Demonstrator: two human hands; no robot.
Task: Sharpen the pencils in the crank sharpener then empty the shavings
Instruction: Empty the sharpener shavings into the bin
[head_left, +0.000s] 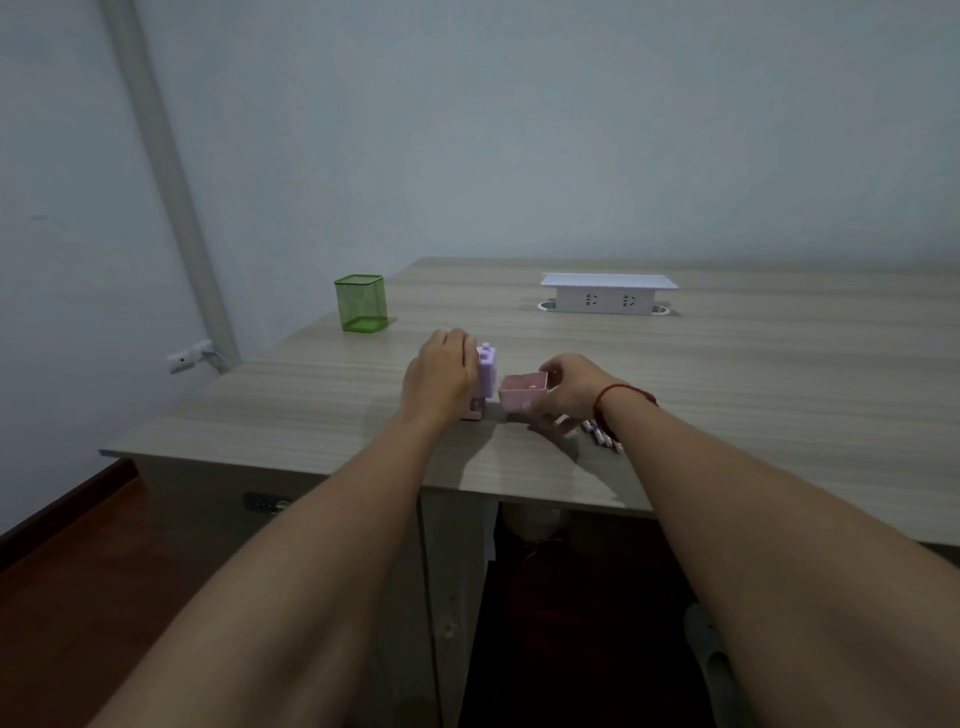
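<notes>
While the left hand curls over the purple sharpener and steadies it near the front edge of the tabletop, the right hand grips the pink tray by its right end, open side up, just beside the sharpener's right face. Whether the tray is fully clear of the sharpener's base or touching it cannot be told from this angle, and the light is too dim to show how much lies inside.

A few pencils lie side by side on the tabletop under the right wrist, close to the front edge. A green mesh cup stands at the left edge, well apart from the hands, and a white socket box sits toward the back edge.

The step in hand appears to be the emptying. No bin is in view, so the tray would have to travel, and any tilt on the way would scatter shavings across the tabletop or onto the floor. The hold is on 1 end only, which leaves the far end free to dip. The pencils are the second hazard: a sweep of the right wrist could roll them off the front edge. If the left hand lets go early, the tall, narrow sharpener could topple.
</notes>
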